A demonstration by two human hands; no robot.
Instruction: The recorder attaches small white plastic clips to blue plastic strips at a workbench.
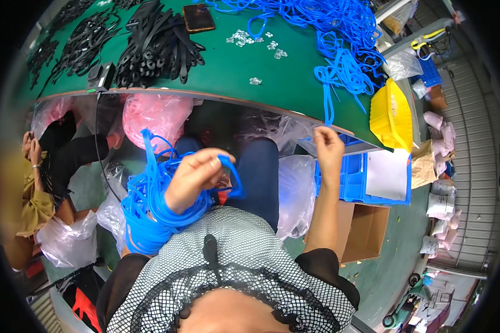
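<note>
My left hand (197, 175) is closed on a blue strap (237, 186), whose looped end sticks out past the thumb and fingers. Around my left forearm hangs a thick bundle of blue straps (150, 219). My right hand (329, 143) is at the table's front edge, thumb and fingers pinched on the end of a blue strap (329, 108). That strap runs up to a tangled cluster of blue straps (344, 72) on the green table (228, 69). Behind the cluster lies a larger blue heap (333, 19).
Small clear plastic pieces (241, 38) lie mid-table. Black straps (158, 50), a phone (199, 18) and a small black box (100, 76) are at the left. A yellow bin (391, 116) stands at the right corner. Another person (39, 188) sits at the left.
</note>
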